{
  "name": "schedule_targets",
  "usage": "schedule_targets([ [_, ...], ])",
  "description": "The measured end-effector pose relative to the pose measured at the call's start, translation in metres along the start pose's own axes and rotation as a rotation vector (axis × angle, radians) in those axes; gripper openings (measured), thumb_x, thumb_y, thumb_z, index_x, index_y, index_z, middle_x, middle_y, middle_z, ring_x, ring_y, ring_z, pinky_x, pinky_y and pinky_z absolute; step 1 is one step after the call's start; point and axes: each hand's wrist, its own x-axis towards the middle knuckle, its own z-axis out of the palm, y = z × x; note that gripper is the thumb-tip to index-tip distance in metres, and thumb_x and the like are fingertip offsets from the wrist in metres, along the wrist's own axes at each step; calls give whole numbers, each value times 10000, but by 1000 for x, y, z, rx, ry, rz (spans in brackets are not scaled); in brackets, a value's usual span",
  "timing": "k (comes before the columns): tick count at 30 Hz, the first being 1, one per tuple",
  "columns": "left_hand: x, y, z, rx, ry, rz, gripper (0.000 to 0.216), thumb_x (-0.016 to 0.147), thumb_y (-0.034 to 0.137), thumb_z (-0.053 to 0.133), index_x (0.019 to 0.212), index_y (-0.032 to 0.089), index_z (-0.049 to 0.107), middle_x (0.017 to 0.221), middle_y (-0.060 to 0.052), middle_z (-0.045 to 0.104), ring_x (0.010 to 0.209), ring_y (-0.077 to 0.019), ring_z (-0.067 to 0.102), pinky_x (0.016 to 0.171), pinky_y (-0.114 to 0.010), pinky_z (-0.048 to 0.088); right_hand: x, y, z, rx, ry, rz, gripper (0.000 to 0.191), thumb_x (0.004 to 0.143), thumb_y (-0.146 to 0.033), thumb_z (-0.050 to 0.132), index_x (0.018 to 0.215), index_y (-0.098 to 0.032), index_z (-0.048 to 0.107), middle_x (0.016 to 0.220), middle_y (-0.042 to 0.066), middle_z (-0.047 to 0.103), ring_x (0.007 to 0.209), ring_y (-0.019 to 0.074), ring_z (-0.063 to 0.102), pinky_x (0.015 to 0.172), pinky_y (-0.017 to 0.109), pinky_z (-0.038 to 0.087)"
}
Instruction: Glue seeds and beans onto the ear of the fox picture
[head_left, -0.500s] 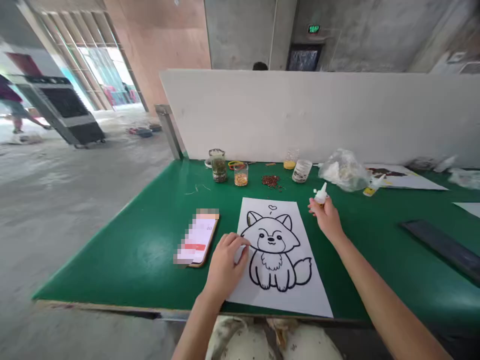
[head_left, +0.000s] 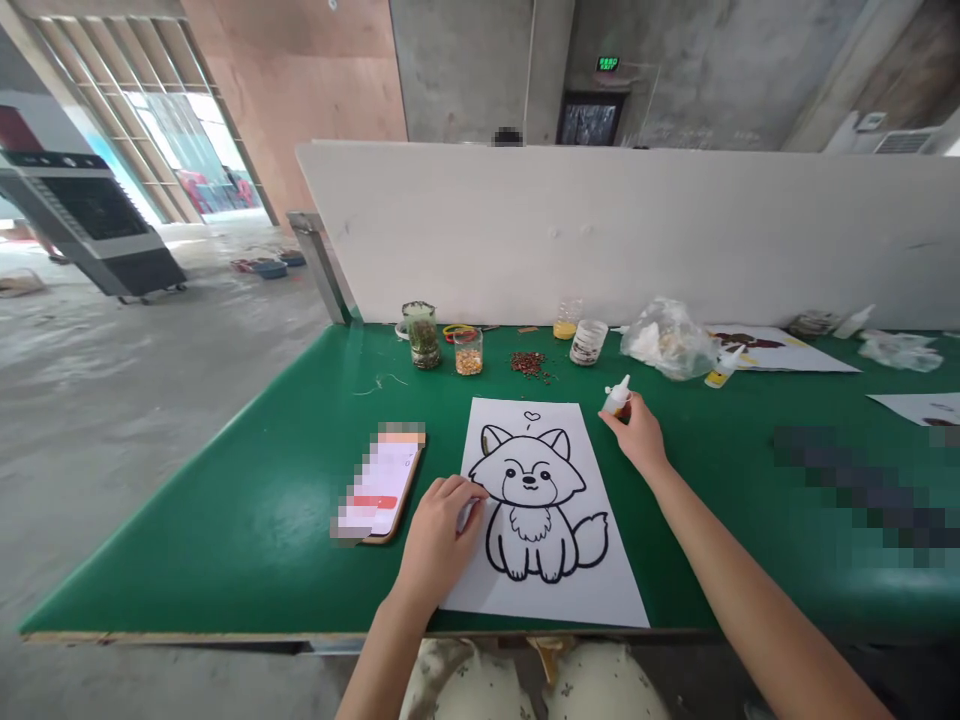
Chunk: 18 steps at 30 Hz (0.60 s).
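On the paper sheet is a black outline drawing of a fox with a small heart above its head. My left hand rests on the sheet's left edge, fingers slightly bent and thumb apart, with nothing visible in it. Beyond the sheet's upper right corner, my right hand grips a small white-nozzled glue bottle, its nozzle pointing up. Part of the bottle is hidden behind my fingers. A small patch inside the fox's left ear looks brownish.
A phone lies left of the sheet. Along the back stand a jar of green bits, a cup of yellow kernels, a pile of reddish-brown beans, a tilted cup, a plastic bag and another glue bottle.
The view has turned slightly right. My right hand has brought the glue bottle a little closer to the sheet's upper right corner. My left hand stays on the sheet's left edge.
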Motion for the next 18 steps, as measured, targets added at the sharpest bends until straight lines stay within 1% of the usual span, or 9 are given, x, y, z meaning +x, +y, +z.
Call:
schedule_targets([
  [7,3,-2,0,4,-6,15,173,887,220,421,887,218,593,930,-24,606,914,-193,532,823,-342,430,2,2,-1,-2,45,61,412,733,-292,594,1105,-176,460,946,97,658,860,264,617,714,339,428],
  [9,3,-3,1,8,-2,12,176,893,237,417,886,217,592,928,-22,608,913,-191,536,818,-337,433,2,4,0,16,50,64,487,729,-306,599,1163,-179,420,997,106,647,871,259,614,706,336,437],
  [11,2,-4,1,17,6,10,183,898,245,410,893,218,590,931,-20,610,916,-188,541,819,-332,437,1,7,-1,60,85,60,650,698,-364,635,1247,-169,348,1120,146,590,879,252,601,696,337,447],
  [13,2,-3,1,28,11,8,187,900,247,406,893,220,591,939,-19,612,919,-186,545,819,-327,442,-2,8,-8,128,166,42,826,646,-449,680,1309,-159,282,1209,188,497,838,235,579,684,350,453],
  [14,2,-3,1,35,13,7,190,900,248,403,892,221,591,941,-19,613,918,-186,547,813,-324,446,-4,8,-14,162,226,26,880,625,-487,691,1324,-161,268,1210,189,467,800,219,563,679,358,453],
  [16,3,-2,0,49,14,10,196,900,243,397,894,221,591,942,-23,615,917,-188,549,803,-322,452,-9,6,-29,189,358,-27,881,636,-528,679,1333,-184,264,1124,135,470,732,183,518,676,364,446],
  [18,3,-1,0,65,11,16,197,897,227,396,896,220,594,939,-27,617,916,-191,549,802,-326,454,-14,-3,-42,202,525,-139,769,704,-489,642,1312,-183,284,1024,83,472,726,165,485,711,356,440],
])
